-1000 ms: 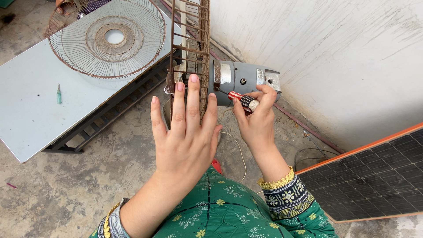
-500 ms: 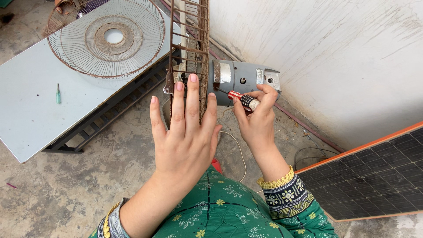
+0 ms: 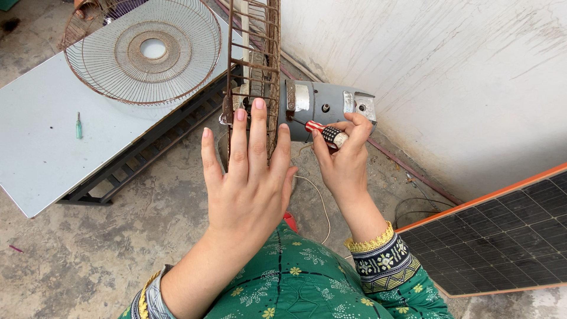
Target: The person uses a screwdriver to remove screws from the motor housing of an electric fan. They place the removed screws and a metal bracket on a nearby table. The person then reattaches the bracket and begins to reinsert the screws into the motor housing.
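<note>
My left hand (image 3: 251, 177) lies flat, fingers spread, against the rusty wire fan guard (image 3: 254, 53) that stands on edge in front of me. Behind the guard sits the grey fan motor housing (image 3: 325, 106). My right hand (image 3: 342, 156) grips a screwdriver with a red, white and black handle (image 3: 325, 133), its tip pointed into the left side of the motor housing. A white cord (image 3: 316, 198) runs over the floor below the motor.
A second round wire guard (image 3: 144, 50) lies on a pale blue board (image 3: 41, 147), beside a small green screwdriver (image 3: 78, 125). A black metal frame (image 3: 147, 142) sits under the board. A white wall (image 3: 443, 71) rises on the right; a solar panel (image 3: 502, 236) lies at lower right.
</note>
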